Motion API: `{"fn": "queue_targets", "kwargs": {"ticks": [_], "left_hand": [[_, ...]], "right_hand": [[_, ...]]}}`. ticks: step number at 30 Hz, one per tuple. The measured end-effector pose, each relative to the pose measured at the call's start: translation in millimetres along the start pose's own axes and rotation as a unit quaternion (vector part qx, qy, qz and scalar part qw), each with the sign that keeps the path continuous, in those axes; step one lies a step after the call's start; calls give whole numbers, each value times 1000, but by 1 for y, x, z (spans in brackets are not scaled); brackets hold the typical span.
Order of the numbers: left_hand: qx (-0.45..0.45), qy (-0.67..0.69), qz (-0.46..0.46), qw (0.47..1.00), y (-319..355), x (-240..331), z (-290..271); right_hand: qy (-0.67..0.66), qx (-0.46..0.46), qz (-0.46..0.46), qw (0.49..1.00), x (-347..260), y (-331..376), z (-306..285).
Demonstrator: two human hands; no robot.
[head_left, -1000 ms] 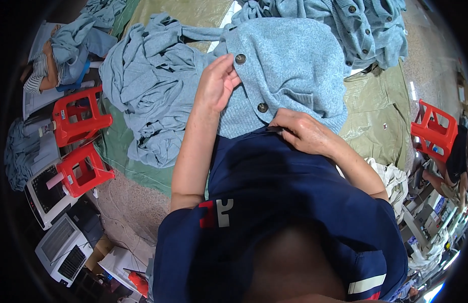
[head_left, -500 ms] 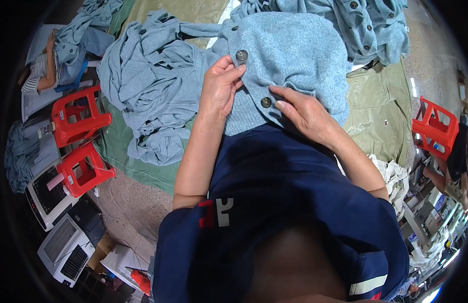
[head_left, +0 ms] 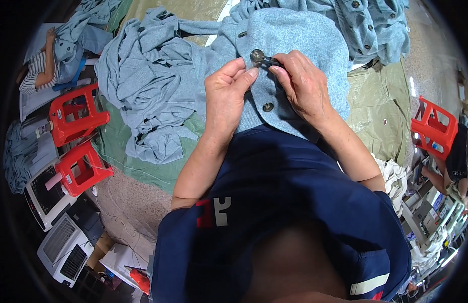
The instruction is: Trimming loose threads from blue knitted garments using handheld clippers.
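Observation:
A light blue knitted cardigan (head_left: 304, 35) with dark round buttons lies bunched in front of me. My left hand (head_left: 227, 93) pinches the cardigan's button edge, thumb and forefinger just below and left of a large button (head_left: 257, 55). My right hand (head_left: 303, 83) is closed around a small dark, narrow tool (head_left: 272, 61) whose tip reaches that button; its exact kind is mostly hidden by the fingers. Another button (head_left: 267, 107) shows lower on the same edge, and one more (head_left: 242, 34) sits higher up.
More blue knitwear (head_left: 158, 76) is heaped to the left, and buttoned cardigans (head_left: 362, 30) lie at the far right. Green sheeting (head_left: 143, 171) covers the surface beneath. Red stools (head_left: 82, 169) stand left, another stool (head_left: 436, 126) right. A person in stripes (head_left: 42, 73) handles knitwear at far left.
My right hand has moved up from the lower button to the large button, and the dark tool now shows in it. My left hand has shifted slightly right, still pinching the edge.

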State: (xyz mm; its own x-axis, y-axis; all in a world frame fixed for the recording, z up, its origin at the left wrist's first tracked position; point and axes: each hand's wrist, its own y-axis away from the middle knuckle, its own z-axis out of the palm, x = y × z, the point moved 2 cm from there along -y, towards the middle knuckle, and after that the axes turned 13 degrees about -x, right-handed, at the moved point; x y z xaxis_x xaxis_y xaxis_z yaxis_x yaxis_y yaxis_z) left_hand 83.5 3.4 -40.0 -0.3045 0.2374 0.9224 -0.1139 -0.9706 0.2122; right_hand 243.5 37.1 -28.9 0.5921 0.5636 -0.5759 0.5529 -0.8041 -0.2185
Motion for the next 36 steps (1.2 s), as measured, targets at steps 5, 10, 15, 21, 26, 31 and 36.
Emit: {"fn": "queue_targets", "kwargs": {"ticks": [5, 10, 15, 21, 26, 31, 36], "left_hand": [[14, -14, 0, 1000, 0, 4, 6], [8, -19, 2, 1000, -1, 7, 11], [-6, -35, -4, 999, -2, 7, 12], [-4, -50, -17, 999, -2, 3, 11], [-8, -26, -24, 999, -5, 6, 11], [13, 141, -9, 990, -36, -23, -30], [-30, 119, -133, 984, -21, -29, -14]], "right_hand": [[15, 4, -1, 1000, 0, -1, 1], [31, 18, -4, 999, 0, -1, 1], [46, 37, -17, 998, 1, -2, 5], [57, 45, -22, 997, 3, -1, 7], [-127, 42, 62, 989, 19, 1, 9], [-118, -153, 148, 970, 21, -4, 3], [-156, -181, 180, 954, 48, -3, 21]]}}
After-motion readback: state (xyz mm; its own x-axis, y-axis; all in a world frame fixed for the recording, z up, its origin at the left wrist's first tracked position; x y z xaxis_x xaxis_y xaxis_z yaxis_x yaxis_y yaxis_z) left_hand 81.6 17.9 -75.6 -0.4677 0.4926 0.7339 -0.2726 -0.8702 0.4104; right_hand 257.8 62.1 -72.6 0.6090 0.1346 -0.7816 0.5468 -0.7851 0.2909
